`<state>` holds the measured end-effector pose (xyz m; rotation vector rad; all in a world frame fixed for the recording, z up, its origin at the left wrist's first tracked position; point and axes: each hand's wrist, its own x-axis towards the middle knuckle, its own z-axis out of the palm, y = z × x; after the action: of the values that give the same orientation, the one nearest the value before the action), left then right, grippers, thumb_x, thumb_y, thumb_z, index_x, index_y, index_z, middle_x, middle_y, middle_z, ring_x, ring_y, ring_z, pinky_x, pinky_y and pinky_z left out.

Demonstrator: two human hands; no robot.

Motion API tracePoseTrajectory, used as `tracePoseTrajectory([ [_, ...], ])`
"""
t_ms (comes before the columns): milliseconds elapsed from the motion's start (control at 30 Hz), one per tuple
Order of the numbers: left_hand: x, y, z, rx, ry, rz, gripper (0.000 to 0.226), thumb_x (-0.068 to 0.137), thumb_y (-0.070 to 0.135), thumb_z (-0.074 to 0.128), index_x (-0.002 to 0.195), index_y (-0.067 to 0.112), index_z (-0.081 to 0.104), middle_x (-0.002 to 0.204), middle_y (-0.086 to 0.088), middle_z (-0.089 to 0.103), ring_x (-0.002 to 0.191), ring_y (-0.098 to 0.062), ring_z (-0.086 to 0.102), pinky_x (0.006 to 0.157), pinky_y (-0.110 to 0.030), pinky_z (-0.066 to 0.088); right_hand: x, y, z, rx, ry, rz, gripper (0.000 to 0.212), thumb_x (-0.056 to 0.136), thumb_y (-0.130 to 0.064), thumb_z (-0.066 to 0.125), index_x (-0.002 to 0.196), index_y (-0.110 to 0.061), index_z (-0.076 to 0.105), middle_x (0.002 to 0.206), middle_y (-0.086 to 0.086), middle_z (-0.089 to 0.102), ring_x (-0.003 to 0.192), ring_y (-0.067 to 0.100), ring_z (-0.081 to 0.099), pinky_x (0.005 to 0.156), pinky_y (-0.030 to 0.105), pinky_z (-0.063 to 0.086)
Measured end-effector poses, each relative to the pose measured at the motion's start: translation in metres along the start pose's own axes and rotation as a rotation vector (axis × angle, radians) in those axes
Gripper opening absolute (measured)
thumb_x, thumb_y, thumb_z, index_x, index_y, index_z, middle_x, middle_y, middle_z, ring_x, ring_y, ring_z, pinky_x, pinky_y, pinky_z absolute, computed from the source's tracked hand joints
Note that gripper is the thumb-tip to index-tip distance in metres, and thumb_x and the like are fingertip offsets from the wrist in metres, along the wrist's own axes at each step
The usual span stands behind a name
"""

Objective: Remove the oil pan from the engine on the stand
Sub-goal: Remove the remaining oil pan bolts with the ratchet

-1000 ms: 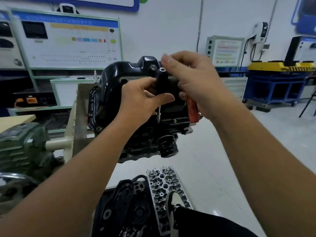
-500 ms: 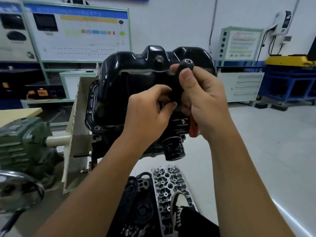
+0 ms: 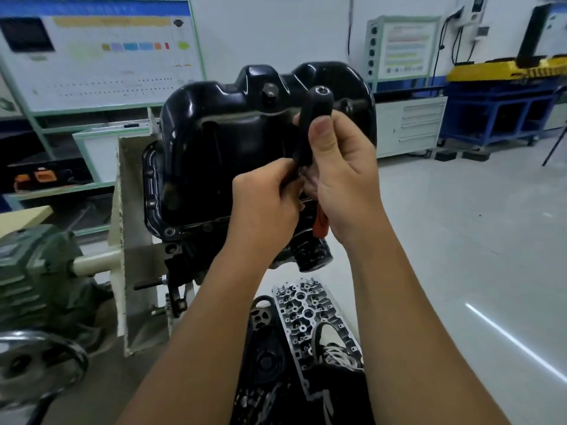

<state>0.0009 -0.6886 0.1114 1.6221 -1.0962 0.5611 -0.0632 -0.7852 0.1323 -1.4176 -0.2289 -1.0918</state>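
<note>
the oil pan, glossy black, sits on top of the inverted engine, which hangs on the stand; its flange lies against the block with bolt holes showing along the near edge. a drain plug stands out near the pan's upper ridge.

both hands work in front of the pan. the right hand is clenched round a black tool handle, thumb pressed flat on it, handle upright with its socket end at the top. an orange part of the tool shows below that hand. the left hand has its fingers curled at the lower end of the handle; what it pinches there is hidden.

below the engine, an oil filter points toward the viewer. on the floor, pale grey and polished with a streak of light, lie a cylinder head and dark covers; a shoe rests on the head. a green gearbox with a handwheel stands at left.

the room is a workshop: white walls, a training board at left, a smaller panel, a white drawer cabinet, and a blue bench carrying a yellow unit.
</note>
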Motion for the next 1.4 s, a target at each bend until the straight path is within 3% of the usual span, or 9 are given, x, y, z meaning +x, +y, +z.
tracePoseTrajectory([
  [267,0.004,-0.013,-0.002,-0.051,0.155,-0.092,0.021,0.084,0.015,0.082,0.072,0.009,0.066,0.057,0.001,0.066,0.048,-0.009,0.067,0.047,-0.026,0.052,0.018,-0.014,0.014,-0.088,0.028,-0.280,0.019,0.081,-0.012,0.085,0.095,-0.010,0.072,0.080,-0.003,0.064,0.069,0.011,0.056,0.064,0.024,0.046],
  [400,0.008,-0.012,-0.003,0.062,0.118,-0.068,0.023,0.083,0.019,0.086,0.072,0.012,0.067,0.056,0.004,0.066,0.048,-0.007,0.066,0.050,-0.034,0.056,0.036,-0.016,0.003,-0.176,-0.149,-0.284,0.007,0.094,-0.009,0.073,0.099,-0.010,0.069,0.075,-0.015,0.062,0.063,-0.002,0.057,0.064,0.011,0.045],
  [567,0.018,-0.001,-0.031,-0.056,-0.040,-0.047,0.024,0.082,0.032,0.086,0.097,0.024,0.069,0.075,0.006,0.074,0.059,-0.014,0.073,0.051,-0.030,0.059,0.042,-0.009,-0.008,-0.105,-0.284,-0.205,0.010,0.106,-0.011,0.054,0.110,-0.007,0.063,0.073,-0.022,0.064,0.064,-0.003,0.061,0.063,0.009,0.046],
  [700,0.038,0.010,-0.039,-0.083,-0.157,0.117,0.022,0.098,0.025,0.067,0.119,0.019,0.066,0.093,0.004,0.072,0.072,-0.022,0.073,0.061,-0.033,0.059,0.041,-0.005,-0.008,-0.024,-0.309,-0.182,0.020,0.107,-0.010,0.050,0.117,0.002,0.063,0.095,0.009,0.068,0.082,0.021,0.065,0.070,0.031,0.057],
  [800,0.049,0.012,-0.036,-0.105,-0.244,0.140,0.030,0.093,0.009,0.069,0.123,0.009,0.065,0.104,0.000,0.074,0.095,-0.017,0.074,0.081,-0.034,0.060,0.044,-0.004,-0.012,-0.048,-0.296,-0.216,0.020,0.107,-0.007,0.048,0.117,0.000,0.065,0.079,-0.019,0.067,0.073,-0.002,0.064,0.069,0.013,0.050],
  [900,0.044,0.009,-0.030,-0.144,-0.150,0.137,0.030,0.088,0.007,0.077,0.117,0.010,0.069,0.099,-0.002,0.076,0.083,-0.028,0.074,0.072,-0.044,0.060,0.044,-0.003,-0.017,-0.030,-0.237,-0.231,0.016,0.105,-0.007,0.054,0.099,-0.010,0.068,0.060,-0.024,0.059,0.055,-0.005,0.056,0.058,0.007,0.042],
  [1067,0.037,0.007,-0.023,-0.101,-0.020,0.142,0.018,0.083,0.027,0.087,0.095,0.017,0.078,0.074,0.008,0.071,0.061,-0.013,0.062,0.060,-0.027,0.049,0.032,-0.007,-0.011,-0.051,-0.127,-0.277,0.010,0.085,-0.013,0.081,0.089,-0.015,0.072,0.071,-0.013,0.063,0.066,0.010,0.057,0.062,0.027,0.050],
  [1233,0.035,0.010,-0.026,-0.094,-0.114,0.159,0.019,0.092,0.023,0.078,0.103,0.008,0.078,0.087,-0.001,0.076,0.079,-0.021,0.072,0.072,-0.042,0.059,0.033,-0.006,-0.020,-0.175,-0.231,-0.254,0.020,0.099,-0.019,0.063,0.104,-0.001,0.070,0.090,0.012,0.066,0.083,0.025,0.065,0.077,0.039,0.054],
  [1400,0.035,0.008,-0.027,-0.118,-0.141,0.075,0.009,0.089,0.017,0.075,0.097,0.012,0.077,0.078,-0.009,0.073,0.067,-0.036,0.066,0.061,-0.044,0.056,0.031,-0.007,-0.030,-0.164,-0.267,-0.180,0.030,0.106,-0.024,0.051,0.103,0.001,0.067,0.067,-0.019,0.051,0.060,-0.002,0.048,0.061,0.015,0.038],
])
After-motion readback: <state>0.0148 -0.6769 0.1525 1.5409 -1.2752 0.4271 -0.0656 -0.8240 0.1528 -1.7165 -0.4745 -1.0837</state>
